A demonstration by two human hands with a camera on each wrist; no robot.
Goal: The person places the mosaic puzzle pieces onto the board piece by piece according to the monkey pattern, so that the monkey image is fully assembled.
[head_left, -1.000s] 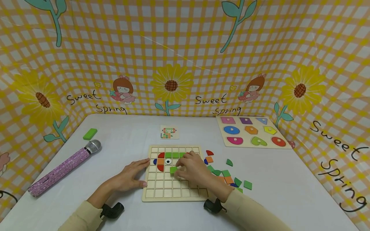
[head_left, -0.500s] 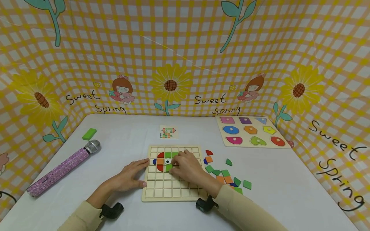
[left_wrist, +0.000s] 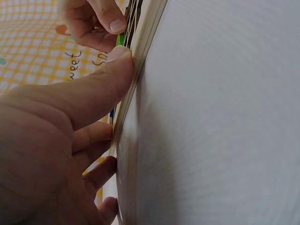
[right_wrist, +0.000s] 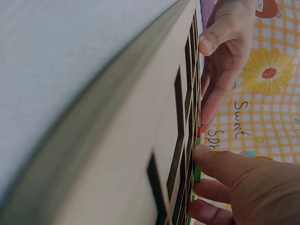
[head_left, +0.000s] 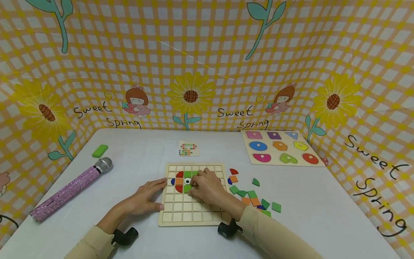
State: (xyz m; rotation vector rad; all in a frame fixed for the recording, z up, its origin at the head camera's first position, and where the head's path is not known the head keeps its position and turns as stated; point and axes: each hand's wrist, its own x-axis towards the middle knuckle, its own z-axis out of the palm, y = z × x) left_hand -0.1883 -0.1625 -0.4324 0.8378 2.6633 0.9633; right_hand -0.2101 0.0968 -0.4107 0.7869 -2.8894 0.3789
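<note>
A wooden grid board (head_left: 187, 217) lies flat on the table before me. In its upper cells sit red quarter-round pieces (head_left: 179, 189), an orange square, a blue piece (head_left: 173, 181), green squares and a white eye tile (head_left: 187, 181). My right hand (head_left: 208, 185) is over the board, curled, with thumb and fingers on a green square tile (head_left: 187, 189) just under the eye tile. The right wrist view shows its thumb against the green tile (right_wrist: 197, 161). Fingers extended, my left hand (head_left: 142, 198) rests against the board's left edge; the left wrist view shows its thumb (left_wrist: 105, 86) there.
Loose green, orange, red and blue pieces (head_left: 252, 194) lie right of the board. A pattern card (head_left: 189, 148) is behind it. A knobbed shape puzzle (head_left: 281, 153) lies back right. At left are a pink microphone (head_left: 69, 190) and a green block (head_left: 100, 151).
My right hand has moved slightly left with the green tile, bringing it into the cell under the eye tile. Over the last half second it has barely shifted. The left hand stays still.
</note>
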